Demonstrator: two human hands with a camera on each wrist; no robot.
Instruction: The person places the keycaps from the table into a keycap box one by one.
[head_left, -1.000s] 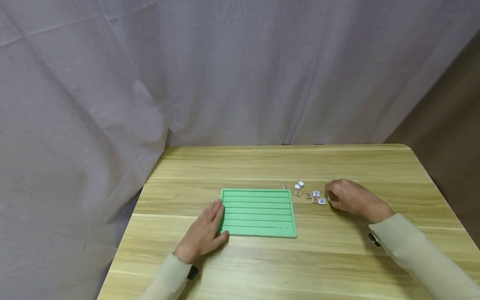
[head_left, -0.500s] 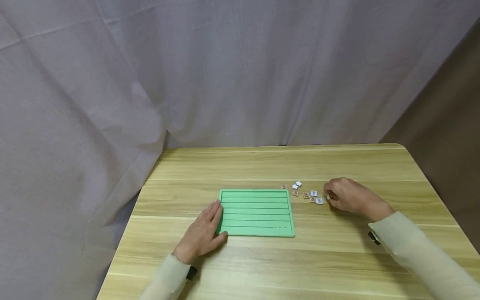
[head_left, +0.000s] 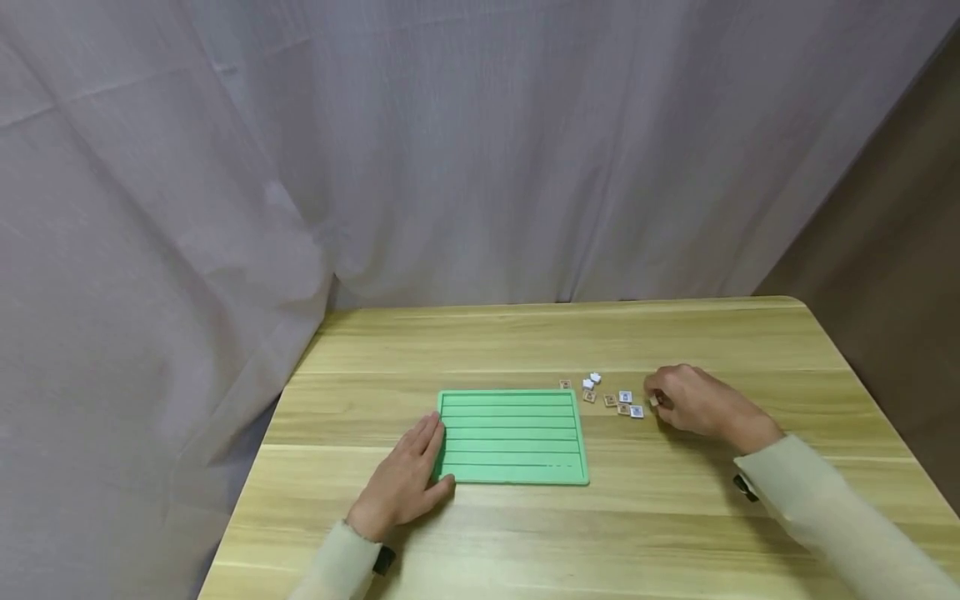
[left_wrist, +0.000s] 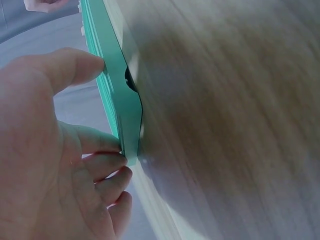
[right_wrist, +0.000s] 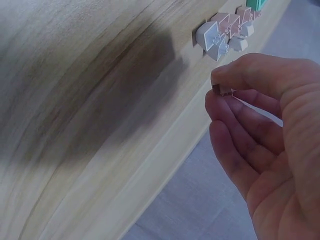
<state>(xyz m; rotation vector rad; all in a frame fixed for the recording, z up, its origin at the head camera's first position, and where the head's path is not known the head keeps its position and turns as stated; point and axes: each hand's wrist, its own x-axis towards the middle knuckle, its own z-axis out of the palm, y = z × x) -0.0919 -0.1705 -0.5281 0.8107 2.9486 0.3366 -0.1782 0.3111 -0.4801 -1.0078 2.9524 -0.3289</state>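
Note:
My left hand (head_left: 405,467) rests along the left side of a green board (head_left: 510,433) with parallel grooves across it. Its fingers are extended at the rim, and the thumb touches the near left corner. In the left wrist view the thumb and fingertips lie against the board's raised edge (left_wrist: 116,90). Right of the board, my right hand (head_left: 693,402) pinches a small tile (right_wrist: 226,91) between thumb and index finger, mostly covered by them. Just left of that hand lie small square tiles, some white (head_left: 637,412), some tan (head_left: 610,401), with dark printed marks.
Two small white pieces (head_left: 588,384) with notched outlines lie behind the tiles. A tan tile (head_left: 566,384) sits at the board's far right corner. The wooden table (head_left: 510,542) ends at a grey curtain (head_left: 465,167) at the back and left.
The right hand keeps its pinch on the tile and has barely moved. The left hand stays at the board's edge. The whole head view has shifted slightly, so the table appears lower.

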